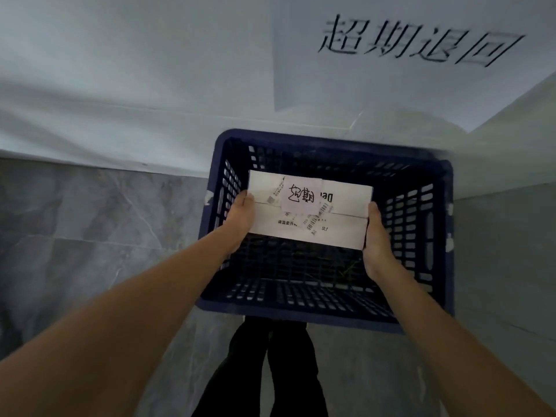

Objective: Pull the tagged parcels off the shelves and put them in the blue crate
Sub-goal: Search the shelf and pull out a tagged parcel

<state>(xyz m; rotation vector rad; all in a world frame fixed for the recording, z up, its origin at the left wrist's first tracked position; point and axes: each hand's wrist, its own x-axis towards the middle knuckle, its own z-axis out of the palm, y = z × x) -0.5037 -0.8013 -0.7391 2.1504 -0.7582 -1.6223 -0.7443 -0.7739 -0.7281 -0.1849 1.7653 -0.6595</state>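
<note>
A dark blue slatted crate stands on the floor in front of me, against a white wall. I hold a flat white parcel over the crate's open top, inside its rim. A pale pink tag with handwritten characters is stuck on the parcel's upper face, beside barcode labels. My left hand grips the parcel's left edge. On the opposite edge sits my right hand. The crate's mesh bottom shows below the parcel, with only a few thin scraps on it.
A white sheet with large black characters hangs on the wall above the crate. Grey marbled floor tiles stretch to the left. My legs in dark trousers stand just behind the crate's near rim.
</note>
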